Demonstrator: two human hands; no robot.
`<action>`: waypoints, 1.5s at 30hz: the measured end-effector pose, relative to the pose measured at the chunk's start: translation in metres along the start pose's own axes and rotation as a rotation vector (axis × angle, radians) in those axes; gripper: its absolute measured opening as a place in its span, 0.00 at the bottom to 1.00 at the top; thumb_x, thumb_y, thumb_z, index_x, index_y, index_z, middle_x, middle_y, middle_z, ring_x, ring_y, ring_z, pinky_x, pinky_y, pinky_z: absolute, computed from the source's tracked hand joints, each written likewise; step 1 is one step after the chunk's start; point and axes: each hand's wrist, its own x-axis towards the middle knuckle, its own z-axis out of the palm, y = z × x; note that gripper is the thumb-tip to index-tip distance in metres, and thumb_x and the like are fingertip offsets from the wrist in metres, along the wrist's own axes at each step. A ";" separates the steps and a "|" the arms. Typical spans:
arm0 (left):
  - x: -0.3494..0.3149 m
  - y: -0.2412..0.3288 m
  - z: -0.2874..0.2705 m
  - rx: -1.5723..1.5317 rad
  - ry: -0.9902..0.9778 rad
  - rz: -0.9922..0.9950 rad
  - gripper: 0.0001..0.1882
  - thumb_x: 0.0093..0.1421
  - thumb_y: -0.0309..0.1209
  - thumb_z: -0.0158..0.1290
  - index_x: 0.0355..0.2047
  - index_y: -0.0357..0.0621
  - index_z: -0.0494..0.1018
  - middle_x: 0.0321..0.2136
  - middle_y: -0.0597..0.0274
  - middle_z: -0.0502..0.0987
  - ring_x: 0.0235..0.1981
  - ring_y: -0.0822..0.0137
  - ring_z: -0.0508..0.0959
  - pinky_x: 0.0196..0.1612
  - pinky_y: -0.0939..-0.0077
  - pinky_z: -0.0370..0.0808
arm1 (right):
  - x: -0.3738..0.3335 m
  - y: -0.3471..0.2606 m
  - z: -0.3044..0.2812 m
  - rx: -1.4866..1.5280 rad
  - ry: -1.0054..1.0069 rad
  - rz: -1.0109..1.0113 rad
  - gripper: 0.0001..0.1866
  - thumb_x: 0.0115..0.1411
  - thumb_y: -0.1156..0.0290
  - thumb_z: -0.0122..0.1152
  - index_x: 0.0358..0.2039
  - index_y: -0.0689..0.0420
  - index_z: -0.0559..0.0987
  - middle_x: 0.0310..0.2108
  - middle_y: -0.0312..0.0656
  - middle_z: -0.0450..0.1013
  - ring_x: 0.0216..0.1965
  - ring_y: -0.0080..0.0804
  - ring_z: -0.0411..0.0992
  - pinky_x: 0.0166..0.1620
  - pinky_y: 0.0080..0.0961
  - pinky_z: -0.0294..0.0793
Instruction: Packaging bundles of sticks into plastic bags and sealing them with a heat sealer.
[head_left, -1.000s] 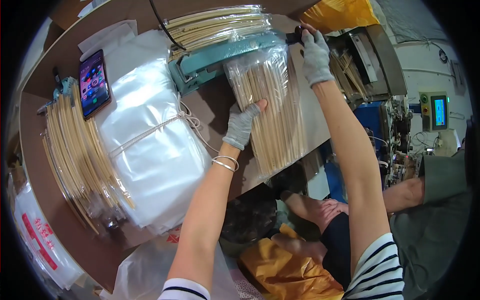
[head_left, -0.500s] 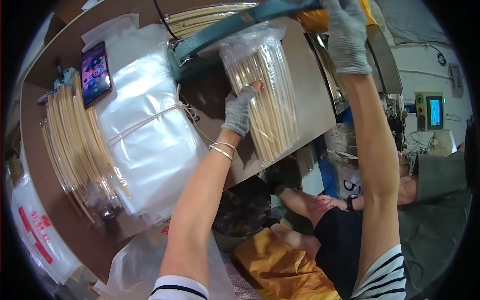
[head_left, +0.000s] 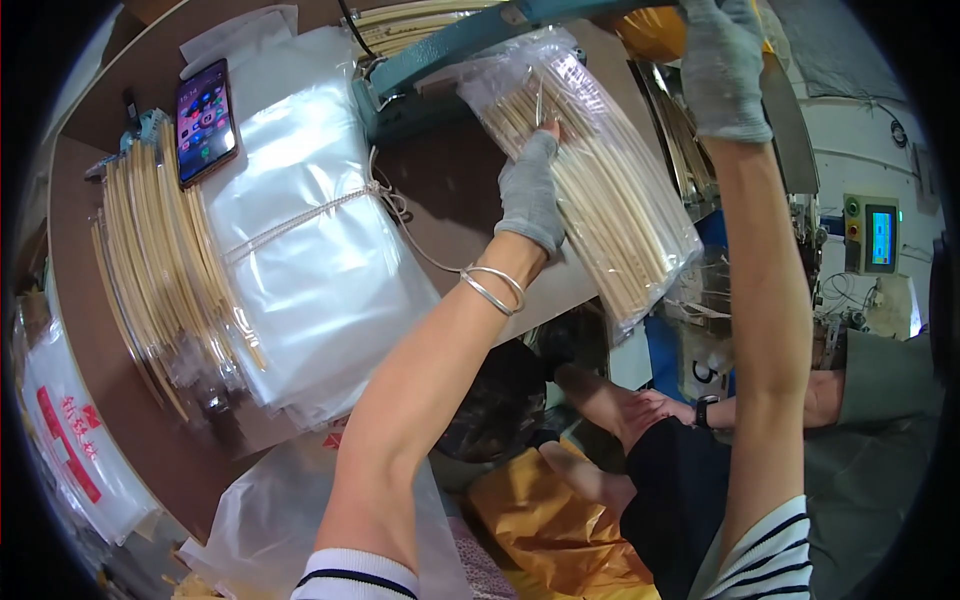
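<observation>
A clear plastic bag of chopsticks point(head_left: 610, 190) lies slantwise, its lower end reaching past the table edge. My left hand point(head_left: 530, 195), in a grey knit glove with bare fingertips, grips the bag's left side, thumb on top. The bag's wrinkled upper end lies close beneath the blue-green arm of a sealer point(head_left: 460, 50). My right hand point(head_left: 725, 75), also gloved in grey, is up at the top edge beside the far end of that arm. Its fingers run out of the picture, so their hold is hidden.
A stack of clear bags point(head_left: 310, 210) tied with cord covers the table's left part. A phone point(head_left: 207, 125) and bagged chopsticks point(head_left: 160, 250) lie beside it. More bagged chopsticks point(head_left: 420, 25) sit behind the sealer. A seated person's hand point(head_left: 660, 408) and a control screen point(head_left: 880, 238) are at right.
My left hand has moved right with the bag of chopsticks, turning it so its lower end swings right, over the table edge. The right hand stays near the sealer arm's end.
</observation>
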 end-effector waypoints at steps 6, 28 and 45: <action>-0.009 -0.006 -0.013 0.128 -0.067 -0.002 0.21 0.53 0.35 0.59 0.44 0.36 0.70 0.36 0.61 0.75 0.33 0.69 0.74 0.40 0.75 0.72 | -0.048 0.022 -0.112 -1.099 0.578 -0.008 0.09 0.60 0.67 0.57 0.41 0.51 0.75 0.32 0.29 0.72 0.35 0.15 0.68 0.34 0.14 0.66; 0.024 0.040 -0.097 0.499 -0.155 0.140 0.19 0.53 0.39 0.60 0.40 0.38 0.75 0.33 0.68 0.76 0.32 0.76 0.72 0.38 0.80 0.70 | 0.013 0.035 -0.057 -0.760 0.427 -0.090 0.06 0.61 0.74 0.53 0.39 0.56 0.74 0.31 0.34 0.73 0.29 0.21 0.71 0.31 0.18 0.73; 0.032 0.017 -0.076 0.391 -0.179 0.212 0.21 0.51 0.38 0.63 0.41 0.38 0.73 0.34 0.67 0.75 0.32 0.77 0.73 0.39 0.82 0.71 | -0.009 0.113 -0.172 -0.298 0.327 -0.231 0.05 0.64 0.68 0.50 0.40 0.51 0.71 0.31 0.34 0.71 0.31 0.21 0.69 0.35 0.20 0.71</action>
